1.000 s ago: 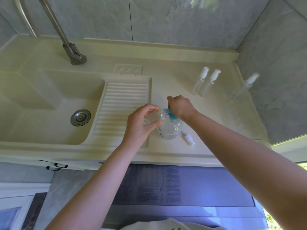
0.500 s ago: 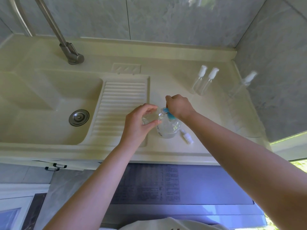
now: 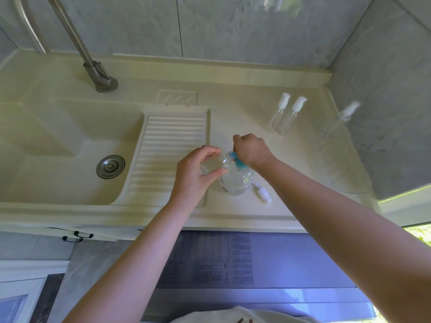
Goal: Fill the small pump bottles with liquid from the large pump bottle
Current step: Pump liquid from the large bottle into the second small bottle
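Now left hand [image 3: 196,173] pinches clear small bottle [image 3: 206,168] at teal spout of clear large pump bottle [image 3: 236,180]; right hand [image 3: 250,150] presses pump.

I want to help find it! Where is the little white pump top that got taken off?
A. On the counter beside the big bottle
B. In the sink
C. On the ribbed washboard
A: the white pump top lies on the counter right of the big bottle.
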`<state>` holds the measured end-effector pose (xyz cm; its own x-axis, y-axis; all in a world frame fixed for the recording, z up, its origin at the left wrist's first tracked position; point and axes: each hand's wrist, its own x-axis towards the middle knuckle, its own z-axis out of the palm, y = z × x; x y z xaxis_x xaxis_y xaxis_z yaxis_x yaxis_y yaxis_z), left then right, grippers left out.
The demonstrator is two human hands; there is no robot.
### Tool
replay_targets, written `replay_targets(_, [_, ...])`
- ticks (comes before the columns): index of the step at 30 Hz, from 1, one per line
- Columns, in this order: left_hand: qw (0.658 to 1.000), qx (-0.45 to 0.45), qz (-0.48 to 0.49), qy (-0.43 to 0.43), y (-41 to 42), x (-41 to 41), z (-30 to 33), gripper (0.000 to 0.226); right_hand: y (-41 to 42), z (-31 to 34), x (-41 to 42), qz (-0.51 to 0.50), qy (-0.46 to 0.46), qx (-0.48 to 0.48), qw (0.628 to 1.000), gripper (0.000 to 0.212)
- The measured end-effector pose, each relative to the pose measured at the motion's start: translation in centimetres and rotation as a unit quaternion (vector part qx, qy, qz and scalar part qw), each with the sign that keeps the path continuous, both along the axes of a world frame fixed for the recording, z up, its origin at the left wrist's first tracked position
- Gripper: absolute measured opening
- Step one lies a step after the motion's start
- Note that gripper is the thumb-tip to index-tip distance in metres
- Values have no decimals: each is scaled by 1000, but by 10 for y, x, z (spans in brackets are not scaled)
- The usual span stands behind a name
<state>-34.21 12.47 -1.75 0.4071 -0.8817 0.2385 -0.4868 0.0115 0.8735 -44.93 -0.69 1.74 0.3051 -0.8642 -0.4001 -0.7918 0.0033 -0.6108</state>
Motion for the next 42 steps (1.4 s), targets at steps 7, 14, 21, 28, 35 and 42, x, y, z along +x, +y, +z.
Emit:
replay_targets(7, [1000,4,-7,-6,0,1,-2,42,0,-1,0,-6,10,-1,1000,42])
replay_targets(14, [1000,1,-9,-10,-1,2,2,42,-3,2,0,16,24,14,999,33])
replay_targets(21, [1000,8,-15,-12,0,2,2,40,0,-3,-1,14,17,-4,1000,34])
replay_targets(28, [1000,11,-11,-3,0,1,5,40,-3,4,-1,20,16,28,999,38])
replay_targets(35, [1000,21,-18,-4,0,4,3,40,-2,0,0,36,32,-10,999,37])
replay_targets(42, [1000,17,-20,-1,1,3,6,40,-4,5,-2,63,36,24,997,31])
